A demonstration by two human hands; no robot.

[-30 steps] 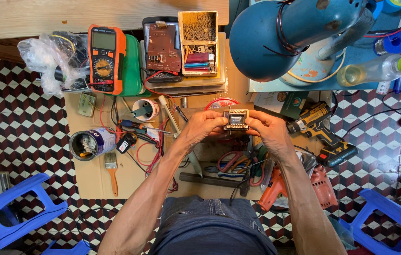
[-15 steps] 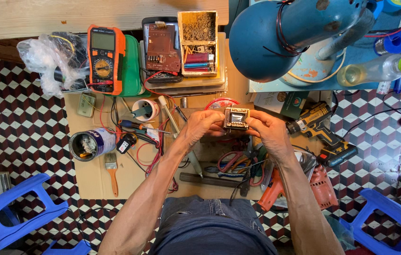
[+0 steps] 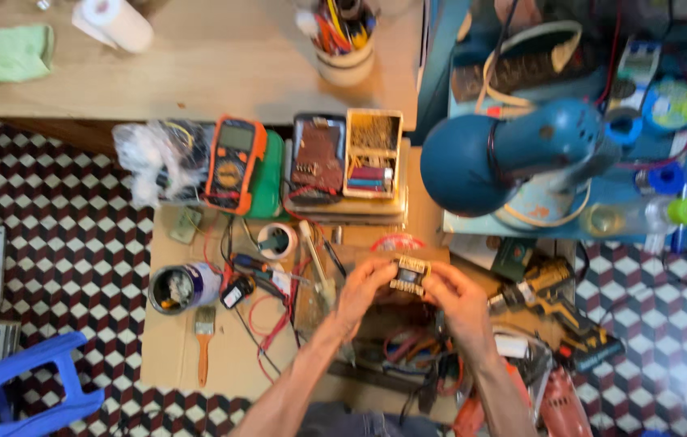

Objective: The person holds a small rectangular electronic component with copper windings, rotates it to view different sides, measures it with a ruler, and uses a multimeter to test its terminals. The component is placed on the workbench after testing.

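A: Both hands, left hand and right hand, grip a small transformer above the cardboard sheet.

B: Change? Camera view has tilted back; transformer remains held. Beyond: orange multimeter, blue lamp.

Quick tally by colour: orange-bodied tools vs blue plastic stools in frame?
Orange: 2, the multimeter and the paintbrush
Blue stools: 1, the stool at lower left
Total: 3
Both hands hold a small transformer, not counted.
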